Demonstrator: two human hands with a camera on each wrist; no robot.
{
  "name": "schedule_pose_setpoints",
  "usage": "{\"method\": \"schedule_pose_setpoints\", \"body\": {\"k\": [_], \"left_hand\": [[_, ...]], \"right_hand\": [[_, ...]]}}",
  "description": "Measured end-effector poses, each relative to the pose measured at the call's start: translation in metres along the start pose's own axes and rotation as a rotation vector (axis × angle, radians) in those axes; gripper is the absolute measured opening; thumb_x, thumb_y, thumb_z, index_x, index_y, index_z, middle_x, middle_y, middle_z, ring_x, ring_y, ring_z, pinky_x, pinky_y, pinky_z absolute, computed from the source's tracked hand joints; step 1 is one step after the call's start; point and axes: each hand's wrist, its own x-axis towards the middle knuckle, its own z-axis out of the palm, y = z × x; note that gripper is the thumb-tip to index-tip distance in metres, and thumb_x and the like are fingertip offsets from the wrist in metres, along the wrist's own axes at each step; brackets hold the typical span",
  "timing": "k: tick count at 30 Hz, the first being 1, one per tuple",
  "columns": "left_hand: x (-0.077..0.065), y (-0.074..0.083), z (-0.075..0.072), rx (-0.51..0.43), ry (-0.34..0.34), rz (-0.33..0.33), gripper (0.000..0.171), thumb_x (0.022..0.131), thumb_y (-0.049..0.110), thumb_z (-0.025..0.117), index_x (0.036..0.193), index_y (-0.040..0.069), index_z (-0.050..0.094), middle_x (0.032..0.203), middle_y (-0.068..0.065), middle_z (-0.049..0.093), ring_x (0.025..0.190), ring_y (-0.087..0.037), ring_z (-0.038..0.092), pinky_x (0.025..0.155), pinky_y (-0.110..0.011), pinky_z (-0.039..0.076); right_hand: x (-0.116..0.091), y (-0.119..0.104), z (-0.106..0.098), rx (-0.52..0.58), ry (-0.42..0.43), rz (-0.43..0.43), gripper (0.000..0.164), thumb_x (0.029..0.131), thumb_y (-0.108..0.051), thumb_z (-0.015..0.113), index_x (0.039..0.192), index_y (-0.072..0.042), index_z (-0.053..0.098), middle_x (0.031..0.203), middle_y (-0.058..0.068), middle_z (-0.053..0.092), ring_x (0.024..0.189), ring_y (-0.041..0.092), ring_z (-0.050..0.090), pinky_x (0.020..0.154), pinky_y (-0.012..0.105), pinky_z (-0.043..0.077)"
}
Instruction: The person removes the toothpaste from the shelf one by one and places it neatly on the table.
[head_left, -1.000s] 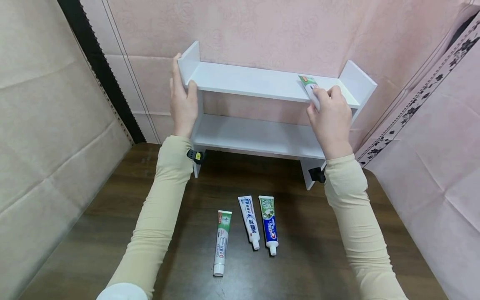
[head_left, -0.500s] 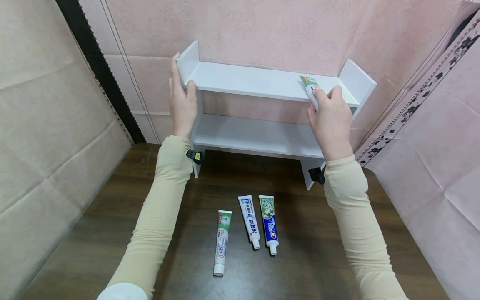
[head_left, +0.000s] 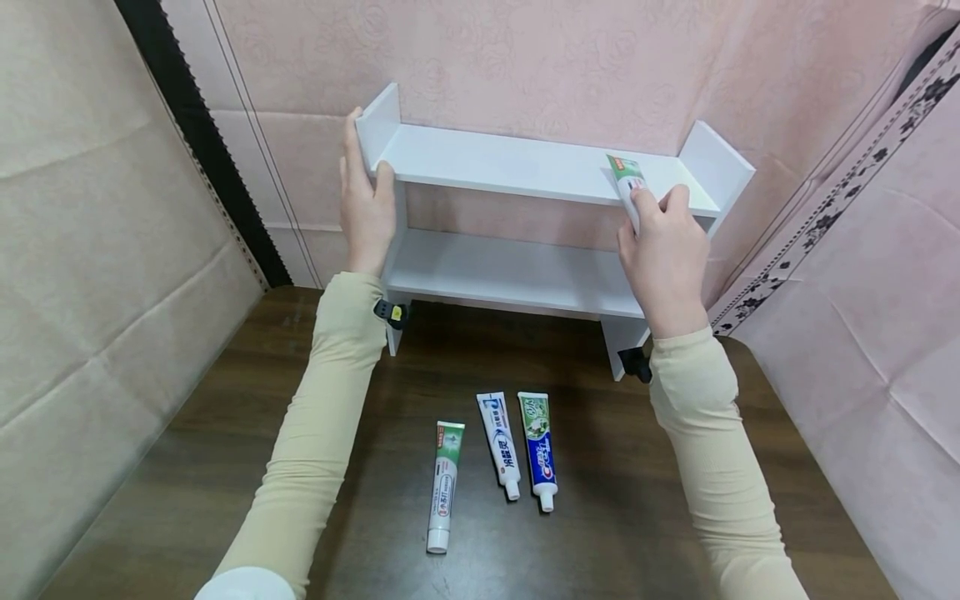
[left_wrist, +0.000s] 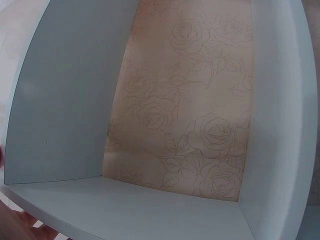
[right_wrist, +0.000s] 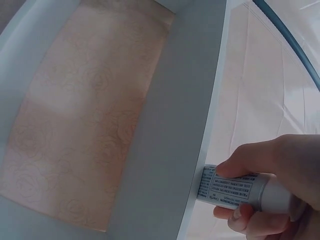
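My right hand (head_left: 666,254) holds a green and white toothpaste tube (head_left: 627,177) near its cap end, at the top board's front edge toward the right. In the right wrist view, thumb and fingers pinch the tube (right_wrist: 230,189), and its far part is hidden behind the board. With the left hand (head_left: 367,204) I grip the left side panel of a white two-tier shelf (head_left: 487,162), thumb on the front and fingers outside. Before the shelf lie a green and white tube (head_left: 445,487), a white and blue tube (head_left: 498,443) and a green and blue tube (head_left: 537,450).
The shelf stands on a dark wooden table (head_left: 360,517), close to a pink patterned cloth backdrop (head_left: 540,67). Pale cloth walls (head_left: 112,292) rise on both sides. The shelf's raised right end panel (head_left: 716,171) is just beyond the right hand.
My right hand has shifted slightly right and toward me, with the tube in it. The left hand, the shelf and the tubes on the table stay in place.
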Motion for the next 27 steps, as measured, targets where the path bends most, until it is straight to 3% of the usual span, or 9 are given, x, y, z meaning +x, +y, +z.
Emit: {"method": "schedule_pose_setpoints", "body": {"k": [8, 27], "left_hand": [[-0.0004, -0.0002, 0.0003, -0.009, -0.004, -0.022, 0.064, 0.096, 0.025, 0.040, 0.149, 0.052, 0.016, 0.146, 0.002, 0.041, 0.111, -0.012, 0.048, 0.088, -0.037, 0.045], [0.0002, -0.0010, 0.0008, -0.014, 0.010, 0.002, 0.063, 0.096, 0.023, 0.039, 0.149, 0.051, 0.019, 0.145, 0.004, 0.042, 0.113, -0.010, 0.046, 0.089, -0.036, 0.044]], "right_hand": [[-0.0024, 0.0005, 0.0000, -0.025, 0.002, -0.003, 0.033, 0.088, -0.002, 0.055, 0.120, 0.003, 0.062, 0.094, 0.028, 0.054, 0.066, 0.044, 0.060, 0.058, 0.052, 0.049], [-0.0082, -0.0004, -0.0023, -0.018, -0.003, 0.015, 0.033, 0.089, -0.001, 0.056, 0.120, 0.002, 0.062, 0.099, 0.029, 0.054, 0.072, 0.045, 0.062, 0.059, 0.052, 0.050]]}}
